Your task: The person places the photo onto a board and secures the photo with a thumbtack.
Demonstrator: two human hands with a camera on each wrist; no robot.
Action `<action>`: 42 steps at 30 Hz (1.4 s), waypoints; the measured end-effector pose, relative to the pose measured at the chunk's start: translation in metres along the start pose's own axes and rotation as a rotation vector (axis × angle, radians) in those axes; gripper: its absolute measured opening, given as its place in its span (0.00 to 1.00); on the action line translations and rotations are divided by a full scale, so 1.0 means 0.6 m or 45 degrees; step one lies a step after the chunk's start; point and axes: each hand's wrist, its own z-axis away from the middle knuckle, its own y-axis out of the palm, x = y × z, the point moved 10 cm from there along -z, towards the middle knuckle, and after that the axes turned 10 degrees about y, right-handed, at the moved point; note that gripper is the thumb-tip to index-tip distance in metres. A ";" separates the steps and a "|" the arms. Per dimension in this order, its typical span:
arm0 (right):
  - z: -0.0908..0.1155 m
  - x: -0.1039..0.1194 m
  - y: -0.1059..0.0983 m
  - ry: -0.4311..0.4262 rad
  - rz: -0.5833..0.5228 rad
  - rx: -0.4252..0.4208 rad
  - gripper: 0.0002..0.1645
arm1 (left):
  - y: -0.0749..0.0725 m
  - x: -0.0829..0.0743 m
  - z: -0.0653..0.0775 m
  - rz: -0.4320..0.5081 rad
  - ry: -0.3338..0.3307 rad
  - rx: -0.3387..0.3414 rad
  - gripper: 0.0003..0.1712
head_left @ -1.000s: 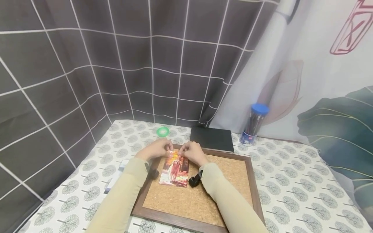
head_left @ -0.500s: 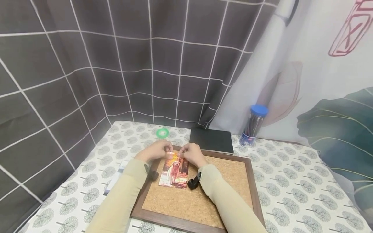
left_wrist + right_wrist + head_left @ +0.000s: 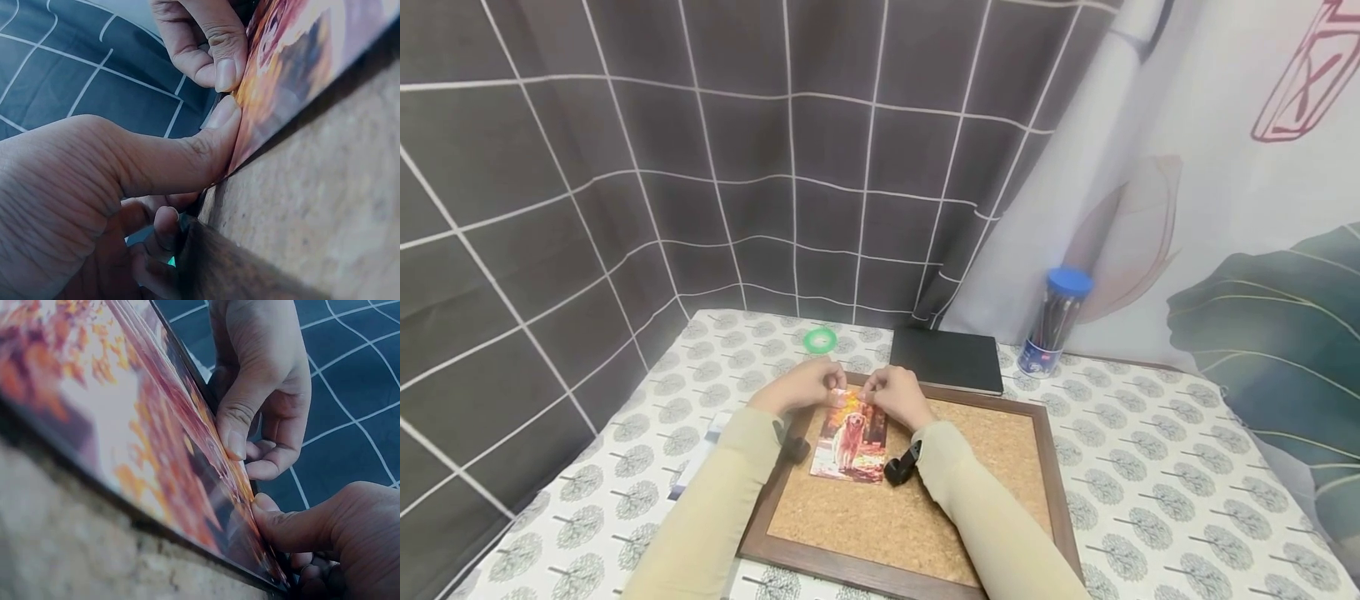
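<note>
A glossy photo of a golden dog among autumn leaves (image 3: 848,446) lies over the upper left of a cork board (image 3: 880,533) with a brown wooden frame. At the photo's top edge, my left hand (image 3: 808,386) pinches the left part, thumb on the printed face. My right hand (image 3: 897,395) pinches the same edge a little to the right. In the left wrist view, the left thumb (image 3: 181,162) sits close to the right hand's thumb (image 3: 226,69). The right wrist view shows the photo (image 3: 144,444) slightly raised off the cork, with fingertips partly hidden behind its edge.
Behind the board lie a green tape ring (image 3: 819,339) and a black notebook (image 3: 947,360). A clear tub of pens with a blue lid (image 3: 1054,321) stands at the back right. Something pale and flat (image 3: 696,458) is partly covered by the left sleeve.
</note>
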 end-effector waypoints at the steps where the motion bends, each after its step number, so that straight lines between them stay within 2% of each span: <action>1: 0.000 -0.001 0.000 0.001 -0.007 0.002 0.06 | 0.001 0.000 0.000 -0.001 -0.001 0.002 0.13; 10: -0.001 -0.006 0.000 0.020 -0.036 0.018 0.04 | -0.003 -0.010 0.001 0.005 0.009 0.001 0.13; 18: 0.002 -0.009 -0.006 0.036 -0.080 0.024 0.03 | -0.002 -0.003 0.000 0.021 -0.017 0.005 0.13; 29: 0.002 -0.007 -0.004 0.040 -0.093 0.023 0.04 | -0.002 -0.004 0.002 0.028 -0.033 0.006 0.12; 42: 0.006 0.000 -0.006 0.031 -0.070 0.004 0.05 | -0.003 -0.012 0.003 0.027 -0.008 0.008 0.14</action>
